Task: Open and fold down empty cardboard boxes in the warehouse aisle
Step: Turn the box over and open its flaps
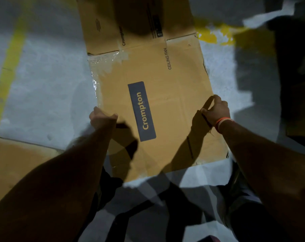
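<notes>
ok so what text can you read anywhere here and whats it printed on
"Crompton" in yellow on the dark label of the flattened cardboard box.
"CEILING FAN" printed on the same panel.
"Crompton" on the far flap.
Dark printed strip on the far flap: too blurred to read.

Tan-brown cardboard box (165,81) fills the middle, carrying a dark navy label (142,111) with "Crompton" in yellow and "CEILING FAN" in black print. Clear, glossy tape (102,62) glints whitish along its left edge. The floor (48,88) is pale grey, with a yellow stripe (10,67) and chipped yellow paint (211,34). There's an orange, possibly orange-and-white, wristband (221,122).
</notes>
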